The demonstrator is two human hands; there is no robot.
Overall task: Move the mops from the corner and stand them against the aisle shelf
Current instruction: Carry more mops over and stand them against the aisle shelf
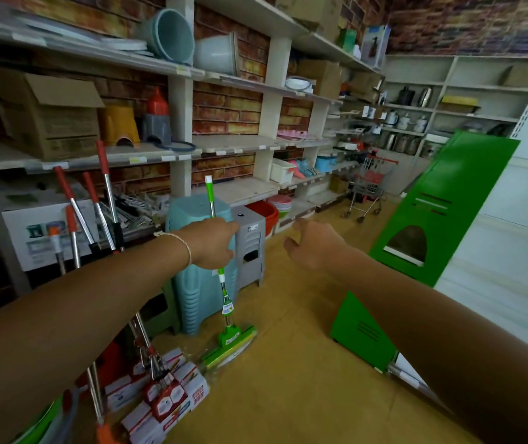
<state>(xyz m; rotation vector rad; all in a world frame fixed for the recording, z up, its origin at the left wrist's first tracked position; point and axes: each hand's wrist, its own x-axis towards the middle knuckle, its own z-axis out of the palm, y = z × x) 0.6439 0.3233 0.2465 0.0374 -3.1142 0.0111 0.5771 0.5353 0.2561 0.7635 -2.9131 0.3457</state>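
A green mop [226, 310] stands upright on the floor, its sponge head [230, 347] flat on the tiles. My left hand [213, 243] grips its metal pole about halfway up, in front of a stack of teal stools [192, 302]. My right hand [312, 243] hovers to the right of the pole, fingers loose, holding nothing. Several red-handled mops [104, 200] lean against the wall shelf [122, 157] at the left, their wrapped heads [163, 398] on the floor.
A grey stool stack [250, 248] stands beside the teal stools. A green metal cabinet [429, 238] leans at the right against a white shelf unit [512, 251]. A small shopping trolley [370, 190] stands far down the aisle. Tan floor [288, 379] lies between.
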